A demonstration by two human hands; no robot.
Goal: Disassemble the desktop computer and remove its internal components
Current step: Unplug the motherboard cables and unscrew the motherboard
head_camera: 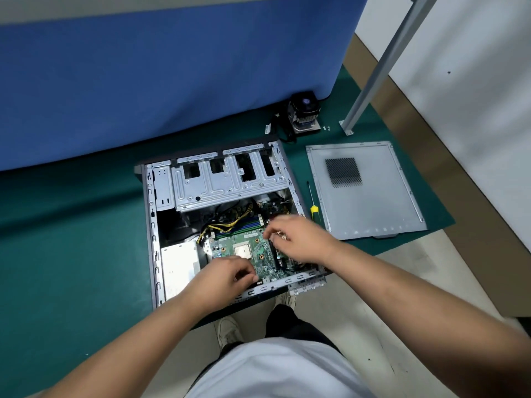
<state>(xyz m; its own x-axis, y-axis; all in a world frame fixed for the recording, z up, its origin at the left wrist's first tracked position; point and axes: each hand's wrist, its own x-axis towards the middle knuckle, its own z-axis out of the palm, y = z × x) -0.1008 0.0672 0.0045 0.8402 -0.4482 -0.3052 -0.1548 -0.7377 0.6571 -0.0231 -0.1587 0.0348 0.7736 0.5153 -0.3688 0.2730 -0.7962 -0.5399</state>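
The opened computer case lies on its side on a green mat. Inside it sits the green motherboard with its bare processor showing. Yellow and black cables run above the board, and the silver power supply fills the lower left corner. My left hand reaches in at the board's near edge with curled fingers, and what they hold is hidden. My right hand is over the board's right side, its fingertips pinching something small that is blurred.
The removed side panel lies flat to the right of the case. A yellow-handled screwdriver lies between them. The cooler fan and a few screws sit behind, near a metal post. A blue partition stands beyond.
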